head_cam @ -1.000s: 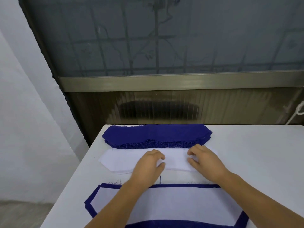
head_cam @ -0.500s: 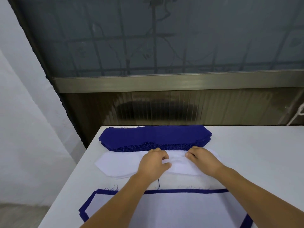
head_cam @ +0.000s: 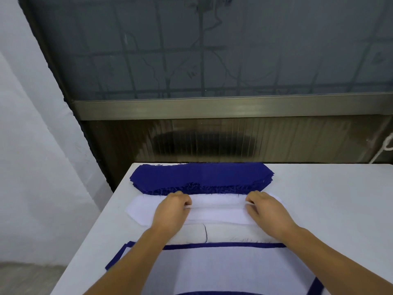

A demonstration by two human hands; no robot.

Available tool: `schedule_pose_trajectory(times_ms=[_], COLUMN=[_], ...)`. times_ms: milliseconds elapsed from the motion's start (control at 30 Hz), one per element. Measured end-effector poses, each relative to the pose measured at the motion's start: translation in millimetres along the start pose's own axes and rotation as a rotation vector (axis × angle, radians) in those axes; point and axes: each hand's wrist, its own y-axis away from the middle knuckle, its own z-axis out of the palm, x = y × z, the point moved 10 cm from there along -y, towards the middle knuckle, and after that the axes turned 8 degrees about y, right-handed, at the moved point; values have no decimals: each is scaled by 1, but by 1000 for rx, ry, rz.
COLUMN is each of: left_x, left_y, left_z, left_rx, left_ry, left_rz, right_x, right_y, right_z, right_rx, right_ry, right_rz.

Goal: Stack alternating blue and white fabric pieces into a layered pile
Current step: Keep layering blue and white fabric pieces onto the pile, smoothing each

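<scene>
Two hands are curled on the white piece (head_cam: pixel 217 211); it is pinched by the left hand (head_cam: pixel 172 211) and right hand (head_cam: pixel 268 209); the blue stack (head_cam: pixel 200 177) is set at the desk's (head_cam: pixel 329 209) far edge.

The white counter (head_cam: pixel 340 199) sat right up against a big dark window (head_cam: pixel 212 50) with a brushed metal sill (head_cam: pixel 212 108) and a ribbed brown panel (head_cam: pixel 297 141) under it. White rope (head_cam: pixel 386 146) hung at the right edge, plain white wall (head_cam: pixel 32 145) on the left.
</scene>
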Motion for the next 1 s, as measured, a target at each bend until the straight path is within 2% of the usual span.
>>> schedule_pose_trajectory(times_ms=[167,400,533,700,1000], left_x=[-51,-29,-2,-4,-4], left_y=[32,78,127,165,175], left_z=[-52,-81,-92,-80,-73], left_rx=[100,86,206,269,204], left_ry=[-75,-95,-81,-99,-68], left_rz=[-100,88,369,476,445], right_x=[14,-1,-26,-36,-31], right_y=[20,68,116,150,155], right_z=[-7,-42,-66,-40,-42], right_rx=[-5,122,330,213,253], right_ry=[7,-108,-66,45,-87], right_rz=[-35,-100,-282,-295,-279])
